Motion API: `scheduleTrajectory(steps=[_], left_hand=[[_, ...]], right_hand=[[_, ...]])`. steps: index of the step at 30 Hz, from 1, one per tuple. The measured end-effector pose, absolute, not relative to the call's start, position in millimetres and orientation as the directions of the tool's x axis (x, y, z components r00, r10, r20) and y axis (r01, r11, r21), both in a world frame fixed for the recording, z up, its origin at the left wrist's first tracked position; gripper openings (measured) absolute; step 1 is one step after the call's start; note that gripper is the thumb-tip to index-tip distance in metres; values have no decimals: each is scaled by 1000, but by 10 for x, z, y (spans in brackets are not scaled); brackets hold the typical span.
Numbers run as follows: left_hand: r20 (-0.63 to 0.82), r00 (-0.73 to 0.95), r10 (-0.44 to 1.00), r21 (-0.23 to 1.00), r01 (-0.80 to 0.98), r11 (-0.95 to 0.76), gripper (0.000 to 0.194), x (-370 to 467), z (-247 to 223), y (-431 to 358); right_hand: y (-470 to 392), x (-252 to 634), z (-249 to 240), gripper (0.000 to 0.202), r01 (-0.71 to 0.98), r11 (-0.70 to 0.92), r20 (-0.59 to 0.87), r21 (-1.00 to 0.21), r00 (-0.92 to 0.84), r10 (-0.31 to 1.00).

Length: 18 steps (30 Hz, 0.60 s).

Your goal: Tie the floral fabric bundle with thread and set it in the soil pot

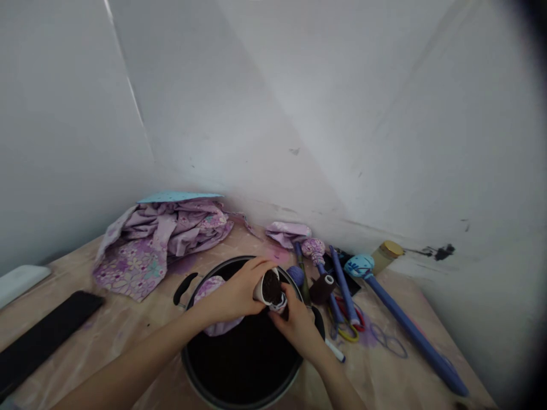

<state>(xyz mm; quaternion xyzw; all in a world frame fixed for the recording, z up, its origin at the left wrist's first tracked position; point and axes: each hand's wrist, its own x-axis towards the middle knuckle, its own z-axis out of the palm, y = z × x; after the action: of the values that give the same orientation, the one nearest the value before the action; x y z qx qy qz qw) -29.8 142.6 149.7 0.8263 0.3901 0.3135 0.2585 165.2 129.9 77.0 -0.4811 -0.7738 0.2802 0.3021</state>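
Above a round pot [194, 382] full of dark material, my left hand [245, 287] is wrapped round a small white cup [258, 292] tilted on its side. Dark crumbly stuff [272, 286] fills the cup's mouth. Close against it, my right hand [297, 322] pinches a small pale patterned piece [278, 304] between thumb and fingers; its exact shape is hard to make out. Behind my left wrist, a piece of purple floral cloth [209, 286] lies inside the pot.
Crumpled floral cloth [141, 256] lies at the back left, and a long black object [47, 336] at the left. To the right are a brown thread spool [321, 288], scissors [348, 332], a blue-headed stick [410, 327] and a gold-lidded jar [387, 255]. Walls stand behind.
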Motion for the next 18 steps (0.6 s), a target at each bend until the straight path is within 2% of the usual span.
scheduleTrajectory(steps=[11,18], left_hand=[[289,498,817,650,525,-550,77,-288,1502,1413],[305,532,790,589,546,-596,79,-269,1481,1441]], right_hand=[[1277,1637,833,46,571,376,194,-729,-354,915],[1278,1635,841,46,577,371,191,-727,-350,917]])
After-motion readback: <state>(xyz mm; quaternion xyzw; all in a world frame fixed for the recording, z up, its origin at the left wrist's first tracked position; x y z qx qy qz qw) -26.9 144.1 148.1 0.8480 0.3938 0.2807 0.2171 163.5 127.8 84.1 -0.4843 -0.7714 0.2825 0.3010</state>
